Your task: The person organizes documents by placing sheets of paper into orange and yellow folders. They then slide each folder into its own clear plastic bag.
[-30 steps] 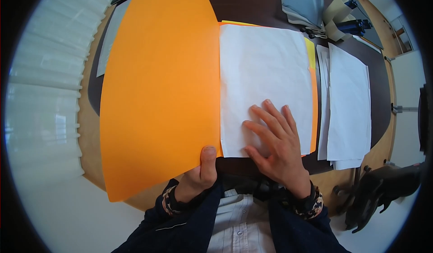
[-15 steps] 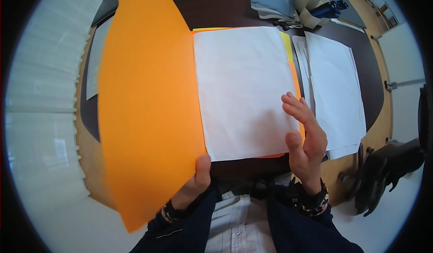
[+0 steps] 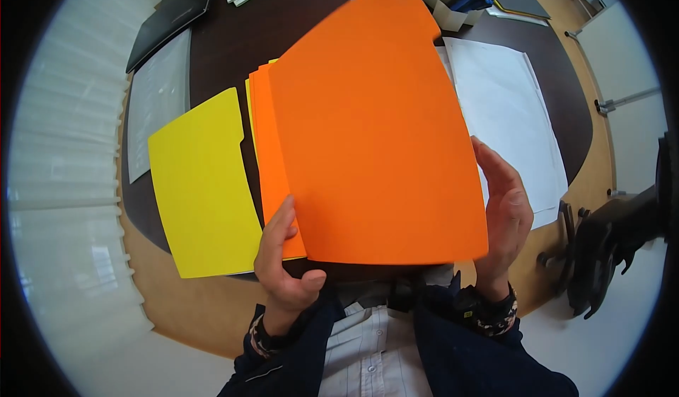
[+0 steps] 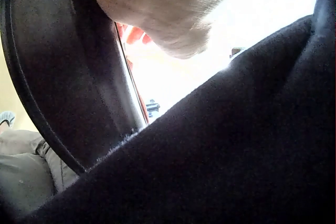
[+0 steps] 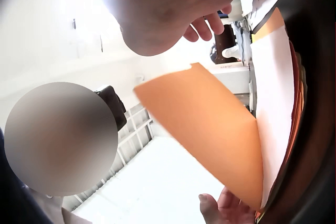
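Observation:
An orange folder (image 3: pixel 375 142) has its cover over the white sheets inside, which it hides in the head view. The cover stands partly raised in the right wrist view, with a white sheet (image 5: pixel 273 77) beside it. My left hand (image 3: pixel 283 262) is at the folder's lower left, fingers extended along the fold and thumb spread away. At the cover's right edge is my right hand (image 3: pixel 502 213), its extended fingers close against that edge. Sleeve and palm fill most of the left wrist view.
A yellow folder (image 3: pixel 201 192) lies on the dark table (image 3: pixel 233 39) to the left. White papers (image 3: pixel 506 121) are stacked on the right. Farther back are a pen holder (image 3: pixel 453 15) with dark pens, a black laptop (image 3: pixel 170 22) and a clear sheet (image 3: pixel 159 100). A black chair (image 3: pixel 608 241) stands at right.
The orange cover has swung from left to right over the white sheets, uncovering the yellow folder. My left hand has released its edge. My right hand has lifted off the sheets and moved right.

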Action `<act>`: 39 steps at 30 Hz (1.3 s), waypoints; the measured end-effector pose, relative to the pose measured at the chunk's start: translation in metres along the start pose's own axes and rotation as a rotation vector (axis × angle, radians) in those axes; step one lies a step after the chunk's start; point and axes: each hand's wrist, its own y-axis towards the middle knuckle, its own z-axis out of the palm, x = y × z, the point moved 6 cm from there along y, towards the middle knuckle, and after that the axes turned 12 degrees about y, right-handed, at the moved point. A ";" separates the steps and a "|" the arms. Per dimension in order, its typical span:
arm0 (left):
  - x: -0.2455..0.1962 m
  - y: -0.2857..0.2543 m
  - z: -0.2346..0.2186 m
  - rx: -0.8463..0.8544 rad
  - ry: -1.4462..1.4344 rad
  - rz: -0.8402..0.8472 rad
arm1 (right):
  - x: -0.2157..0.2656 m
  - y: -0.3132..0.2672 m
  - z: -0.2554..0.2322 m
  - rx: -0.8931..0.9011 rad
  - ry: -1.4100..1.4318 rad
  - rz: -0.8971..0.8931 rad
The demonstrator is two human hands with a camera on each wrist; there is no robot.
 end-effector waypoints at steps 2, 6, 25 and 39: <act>0.002 0.000 0.000 -0.024 0.002 -0.020 | 0.001 -0.002 0.001 -0.022 -0.003 -0.014; 0.003 0.000 -0.002 -0.018 -0.031 -0.079 | 0.010 0.001 0.003 0.012 -0.081 -0.051; 0.013 0.033 0.007 0.098 -0.719 -0.660 | -0.020 -0.014 0.033 0.329 -0.545 -0.078; 0.134 0.017 -0.153 -0.207 -0.566 -0.708 | -0.028 -0.020 0.021 0.271 -0.312 -0.032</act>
